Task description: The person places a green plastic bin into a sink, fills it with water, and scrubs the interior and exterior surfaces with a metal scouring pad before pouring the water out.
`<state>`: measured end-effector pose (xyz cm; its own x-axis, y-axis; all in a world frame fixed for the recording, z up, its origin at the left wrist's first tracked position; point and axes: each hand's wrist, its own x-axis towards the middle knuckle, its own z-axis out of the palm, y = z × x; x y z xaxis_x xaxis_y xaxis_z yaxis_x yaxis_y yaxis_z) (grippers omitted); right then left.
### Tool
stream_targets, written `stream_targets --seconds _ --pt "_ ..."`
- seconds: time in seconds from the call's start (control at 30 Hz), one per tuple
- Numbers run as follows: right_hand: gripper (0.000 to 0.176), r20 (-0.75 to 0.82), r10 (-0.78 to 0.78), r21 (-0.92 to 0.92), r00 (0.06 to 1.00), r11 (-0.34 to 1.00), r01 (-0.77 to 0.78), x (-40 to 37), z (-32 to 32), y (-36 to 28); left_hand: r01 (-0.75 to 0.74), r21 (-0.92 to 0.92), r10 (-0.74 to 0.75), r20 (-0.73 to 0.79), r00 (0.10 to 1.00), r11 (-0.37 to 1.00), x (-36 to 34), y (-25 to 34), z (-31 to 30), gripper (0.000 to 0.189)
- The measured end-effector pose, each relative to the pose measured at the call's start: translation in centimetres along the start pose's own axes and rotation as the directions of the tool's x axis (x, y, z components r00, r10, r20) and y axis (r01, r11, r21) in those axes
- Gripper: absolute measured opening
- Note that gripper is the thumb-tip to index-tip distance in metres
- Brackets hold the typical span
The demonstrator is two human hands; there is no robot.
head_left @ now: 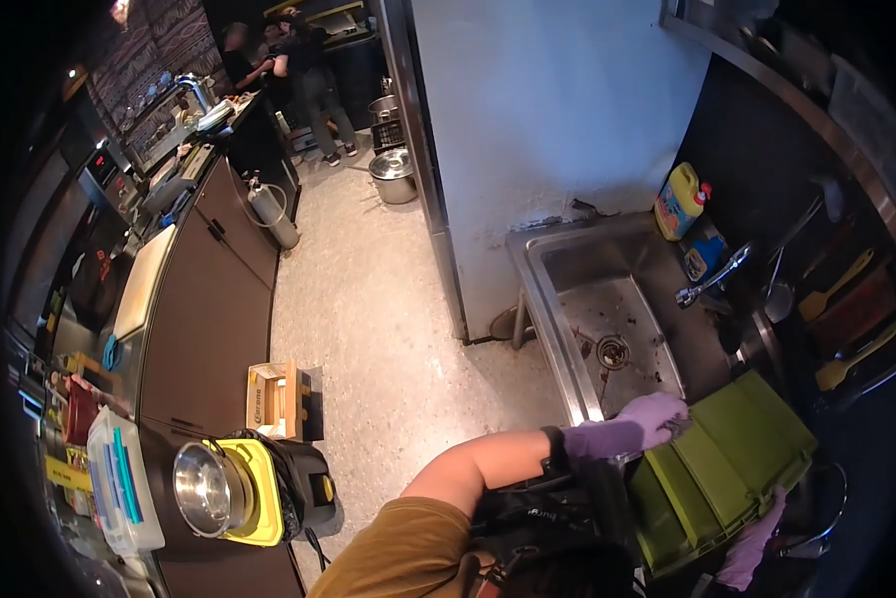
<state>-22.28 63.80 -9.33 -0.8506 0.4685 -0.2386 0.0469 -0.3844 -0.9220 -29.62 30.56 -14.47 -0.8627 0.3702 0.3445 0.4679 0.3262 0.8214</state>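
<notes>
A green plastic bin (727, 453) is tilted on its side at the front edge of the sink, ribbed surface toward me. My left hand (647, 419), in a purple glove, is closed against the bin's upper left edge. Beneath its fingertips shows a bit of grey, textured material like a scourer (679, 427), mostly hidden. At the lower right, my right hand (752, 548), also purple-gloved, grips the bin's lower rim; its fingers are partly hidden. The steel sink (557, 329) beyond has dark food scraps around its drain (612, 351).
A faucet (712, 277), a yellow detergent jug (680, 202) and a blue container (705, 257) line the sink's back. On the left are a steel bowl (206, 486), a yellow-rimmed trash bin (268, 488) and a cardboard box (273, 401). People (313, 85) stand far back near a pot (394, 177).
</notes>
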Motion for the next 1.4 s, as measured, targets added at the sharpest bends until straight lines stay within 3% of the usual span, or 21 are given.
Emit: stream_targets --seconds 0.17,0.27,0.3,0.4,0.43,0.53,0.63,0.77,0.87,1.0,1.07,1.1,1.2,1.4 --pt "0.049 0.179 0.100 0.066 0.979 0.991 -0.114 1.5 -1.7 0.6 0.313 -0.142 -0.336 -0.187 0.923 0.939 -4.1 -3.3 1.5 0.036" --pt "0.051 0.170 0.044 -0.017 0.984 0.999 -0.042 2.2 -2.5 0.7 0.395 -0.380 -0.515 -0.299 0.804 0.837 -5.6 -5.1 6.3 0.023" --pt "0.051 0.175 0.124 0.013 0.977 0.992 -0.128 1.9 -2.3 0.3 0.478 -0.459 -0.612 -0.202 0.765 0.749 -5.7 -4.6 7.4 0.025" --pt "0.051 0.197 0.136 0.035 0.971 0.989 -0.145 0.4 -1.1 0.3 0.585 -0.710 -0.825 0.008 0.564 0.393 -4.5 -1.4 10.6 0.031" --pt "0.049 0.211 0.148 0.008 0.966 0.988 -0.153 0.2 -1.1 0.1 0.505 -0.637 -0.779 -0.262 0.570 0.583 -4.4 -3.4 14.0 0.034" --pt "0.047 0.265 0.126 -0.035 0.956 0.992 -0.121 2.1 -2.4 0.5 0.514 -0.664 -0.821 -0.289 0.493 0.543 -3.4 -3.6 16.2 0.035" --pt "0.043 0.301 0.114 -0.039 0.947 0.993 -0.107 2.6 -3.1 0.6 0.439 -0.451 -0.625 -0.475 0.619 0.777 -3.3 -1.0 18.2 0.035" --pt "0.042 0.342 0.185 -0.008 0.921 0.981 -0.194 2.3 -2.5 -0.1 0.405 -0.358 -0.538 -0.494 0.683 0.842 -3.7 2.0 18.4 0.033" --pt "0.041 0.406 0.293 0.020 0.865 0.944 -0.329 1.5 -2.1 -0.6 0.317 -0.320 -0.451 -0.653 0.609 0.893 -2.9 0.3 17.9 0.035" --pt "0.037 0.339 0.244 -0.010 0.909 0.967 -0.256 -1.1 -0.6 0.4 0.414 -0.347 -0.537 -0.623 0.569 0.842 -2.3 0.6 16.2 0.036" --pt "0.034 0.276 0.162 -0.047 0.947 0.987 -0.154 -1.7 -0.6 2.2 0.389 -0.302 -0.486 -0.657 0.577 0.870 -2.3 0.2 16.7 0.037" --pt "0.032 0.225 0.194 -0.081 0.955 0.980 -0.180 -2.1 -0.5 2.2 0.376 -0.276 -0.457 -0.673 0.581 0.885 -2.2 -0.2 16.8 0.037" --pt "0.032 0.324 0.252 -0.010 0.912 0.965 -0.263 -2.3 -0.8 1.7 0.375 -0.367 -0.525 -0.596 0.608 0.851 -1.6 -0.7 16.3 0.038" --pt "0.036 0.369 0.281 -0.025 0.886 0.956 -0.293 -3.0 0.3 0.9 0.410 -0.245 -0.473 -0.569 0.672 0.878 -1.1 -1.0 16.5 0.038"
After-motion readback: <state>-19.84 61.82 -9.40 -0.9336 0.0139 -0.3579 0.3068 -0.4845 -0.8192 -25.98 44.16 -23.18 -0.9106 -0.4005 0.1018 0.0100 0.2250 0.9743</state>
